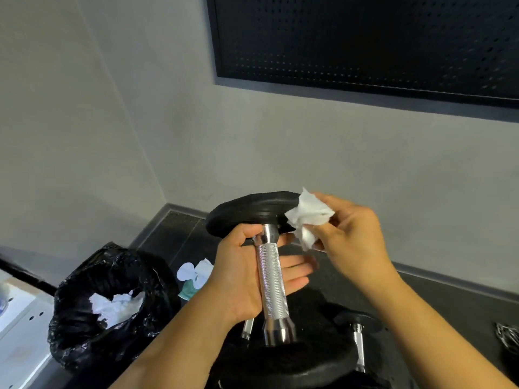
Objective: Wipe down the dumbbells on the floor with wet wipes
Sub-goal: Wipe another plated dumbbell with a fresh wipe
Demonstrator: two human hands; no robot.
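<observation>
My left hand [244, 265] props the dumbbell [271, 279] upright, thumb hooked at its collar, fingers straight behind. My right hand [354, 234] pinches a crumpled wet wipe [309, 214], seemingly touching the top plate [247, 211].

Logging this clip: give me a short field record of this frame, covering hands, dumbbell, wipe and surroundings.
left grip: holds the dumbbell upright by its knurled handle
right grip: pinches a crumpled wet wipe at the edge of the top plate
bin bag: black, open, used wipes inside
floor: wipe pack beside the bag; another dumbbell lower right
</observation>
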